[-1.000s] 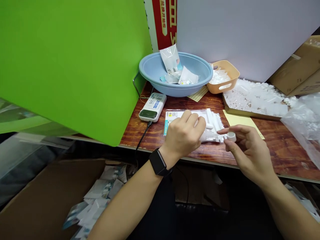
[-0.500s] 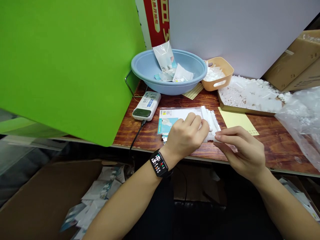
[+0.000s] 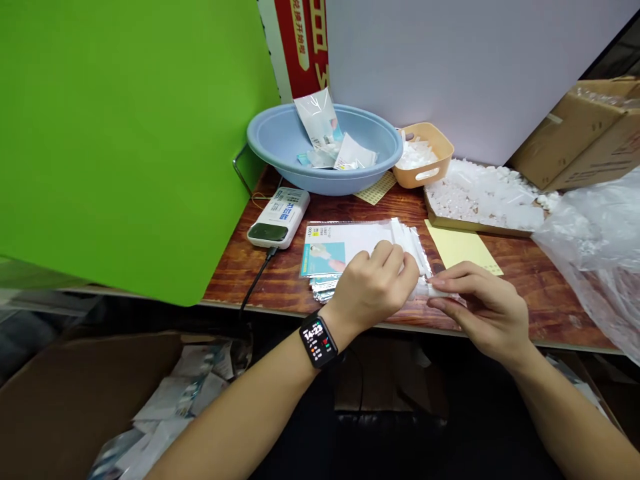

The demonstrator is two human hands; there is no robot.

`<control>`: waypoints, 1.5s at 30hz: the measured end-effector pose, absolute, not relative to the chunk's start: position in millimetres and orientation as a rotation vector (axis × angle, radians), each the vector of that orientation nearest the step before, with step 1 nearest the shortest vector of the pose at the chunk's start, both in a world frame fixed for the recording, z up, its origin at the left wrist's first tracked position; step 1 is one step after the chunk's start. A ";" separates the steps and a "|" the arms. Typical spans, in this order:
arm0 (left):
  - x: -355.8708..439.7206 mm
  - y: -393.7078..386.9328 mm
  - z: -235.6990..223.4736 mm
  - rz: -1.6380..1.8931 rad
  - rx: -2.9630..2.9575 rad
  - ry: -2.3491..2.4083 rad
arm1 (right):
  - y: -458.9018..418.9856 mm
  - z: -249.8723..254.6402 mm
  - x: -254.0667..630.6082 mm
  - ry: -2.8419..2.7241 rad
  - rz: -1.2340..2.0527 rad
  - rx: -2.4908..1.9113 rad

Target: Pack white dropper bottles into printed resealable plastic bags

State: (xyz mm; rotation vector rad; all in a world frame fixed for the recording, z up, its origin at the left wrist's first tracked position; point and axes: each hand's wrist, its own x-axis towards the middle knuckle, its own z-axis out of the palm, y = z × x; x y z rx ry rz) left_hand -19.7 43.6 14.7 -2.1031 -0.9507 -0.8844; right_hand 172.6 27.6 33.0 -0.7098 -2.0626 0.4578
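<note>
Your left hand lies curled on a stack of plastic packets, though you can't tell if it grips. Your right hand pinches a white strip at the stack's edge, on the counter.

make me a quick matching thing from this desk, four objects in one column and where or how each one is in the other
Things:
1. black smartwatch
2. orange plastic basket
3. yellow sheet of paper
4. white power bank

Places or states:
a. attached to a black cable
b. lying right of the stack of clear packets
c. worn on the left wrist
d. holding white bits

Pairs: 1-c, 2-d, 3-b, 4-a
</note>
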 end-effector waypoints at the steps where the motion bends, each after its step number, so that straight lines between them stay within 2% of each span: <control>1: -19.0 43.0 14.7 -0.875 -2.108 -0.948 | 27.1 32.9 173.3 -2.069 0.431 -0.701; 6: -14.5 34.4 13.9 -0.815 -2.178 -0.987 | 21.5 30.0 171.4 -2.070 0.352 -0.784; 12: -11.4 36.2 10.3 -0.792 -2.177 -1.026 | 25.5 28.9 174.3 -2.154 0.529 -1.028; 17: -10.2 41.6 12.2 -0.843 -2.166 -1.041 | 24.8 24.6 179.0 -2.139 0.236 -0.959; 19: -7.1 41.2 13.1 -0.836 -2.178 -1.003 | 22.6 22.9 176.7 -2.188 0.218 -0.980; 24: 2.5 41.0 12.7 -0.835 -2.169 -0.914 | 16.0 23.6 179.1 -1.998 0.787 -1.197; 26: 5.2 42.3 12.9 -0.848 -2.174 -0.911 | 14.8 22.4 187.0 -2.008 0.648 -1.128; 29: 9.3 43.8 13.0 -0.841 -2.164 -0.888 | 13.9 15.9 196.7 -2.144 0.180 -0.987; 31: 13.2 44.0 12.3 -0.816 -2.131 -0.855 | 12.5 10.8 197.8 -2.188 0.139 -0.996; 33: 18.2 43.9 10.7 -0.790 -2.110 -0.808 | 10.3 8.2 195.9 -2.104 0.444 -1.113; 36: 26.4 44.1 8.0 -0.776 -2.147 -0.729 | 7.1 10.1 196.0 -1.818 1.277 -1.274; 37: 29.0 44.3 7.4 -0.775 -2.161 -0.724 | 6.4 11.5 198.1 -1.758 1.426 -1.296; 38: 31.5 44.7 7.0 -0.774 -2.170 -0.731 | 6.0 12.7 201.1 -1.768 1.420 -1.310; 39: 33.8 45.1 6.7 -0.773 -2.174 -0.746 | 5.9 13.3 204.8 -1.848 1.252 -1.308; 43: 41.6 47.2 6.0 -0.771 -2.183 -0.743 | 7.7 7.3 218.7 -2.229 -0.009 -1.057; 45: 44.9 48.2 5.4 -0.764 -2.190 -0.724 | 9.2 1.8 222.9 -2.309 -0.360 -0.971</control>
